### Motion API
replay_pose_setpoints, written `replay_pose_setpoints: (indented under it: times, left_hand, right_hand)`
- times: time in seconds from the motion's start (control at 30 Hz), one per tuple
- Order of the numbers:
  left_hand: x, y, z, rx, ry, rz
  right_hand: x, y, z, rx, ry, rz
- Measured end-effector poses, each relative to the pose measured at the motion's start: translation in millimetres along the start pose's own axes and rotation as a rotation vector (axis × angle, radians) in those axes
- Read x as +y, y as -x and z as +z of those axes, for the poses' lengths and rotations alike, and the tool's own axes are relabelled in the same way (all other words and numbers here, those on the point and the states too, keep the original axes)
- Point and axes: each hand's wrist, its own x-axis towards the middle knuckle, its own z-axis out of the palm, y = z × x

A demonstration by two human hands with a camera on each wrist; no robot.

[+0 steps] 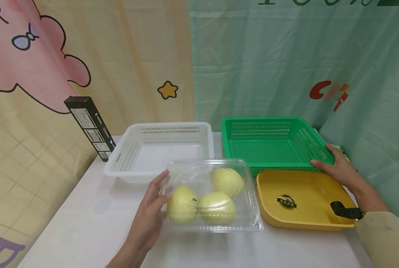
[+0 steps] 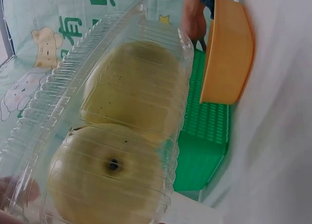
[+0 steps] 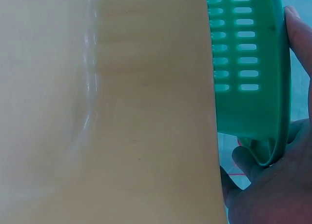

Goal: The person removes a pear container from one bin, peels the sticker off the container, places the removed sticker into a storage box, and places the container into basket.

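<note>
My left hand (image 1: 151, 208) grips the left edge of a clear plastic clamshell box (image 1: 204, 229), thumb on top. Inside the box lie three pale yellow-green pears (image 1: 217, 207); two of these pears (image 2: 109, 173) loom close in the left wrist view. At the right, my right hand (image 1: 341, 169) holds the near right corner of a green plastic basket (image 1: 263, 150). Its thumb and fingers go round the rim in the right wrist view, where the green basket (image 3: 251, 112) shows partly behind the yellow tray (image 3: 161, 136).
A yellow tray (image 1: 306, 219) with a dark round label stands in front of the green basket, beneath my right forearm. Behind the clamshell is a white slotted basket (image 1: 159, 171). A tall black box (image 1: 92, 128) leans at the back left, before the printed curtain (image 1: 145, 56).
</note>
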Motion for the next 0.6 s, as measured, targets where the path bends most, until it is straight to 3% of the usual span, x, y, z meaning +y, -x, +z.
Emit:
replay_pose_setpoints:
  times: [0.27,0.6]
  left_hand:
    - [10.7,-7.0,11.8,-0.032,0.033,-0.019]
    - [24.6,-19.5,26.8,-0.06,0.065,0.028]
  right_hand:
    - [-1,1,0,-0.009,-0.001,0.006]
    - [-3,2,0,0.002,0.003,-0.002]
